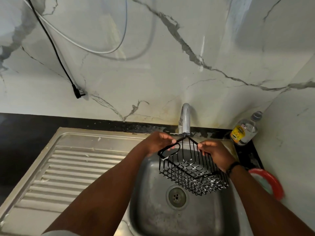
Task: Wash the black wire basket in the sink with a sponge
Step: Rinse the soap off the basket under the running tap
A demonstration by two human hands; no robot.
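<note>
Two hands on black wire basket (190, 169), held tilted over steel sink bowl (184, 217), under chrome tap (185, 120). Left hand (157, 142) pinching handle loop, right hand (215, 153) pinching rim. White suds on wires: scrubbed, prob. rinse left. No sponge visible, no water seen.

We see basket (190, 169): thin black coated wire, slight gloss, white suds flecks on bars. Where our left hand (157, 142) and right hand (215, 155) pinch rim, wire looks smooth. Below grip, sink (153, 210): brushed steel, dull, water-stained; ribbed drainboard (68, 167) left of grip, same metal, scuffed. Just beyond grip, tap (185, 118): polished chrome. Wall (153, 74): glossy marble-look tile. Right of grip, bottle (244, 130): clear plastic.
</note>
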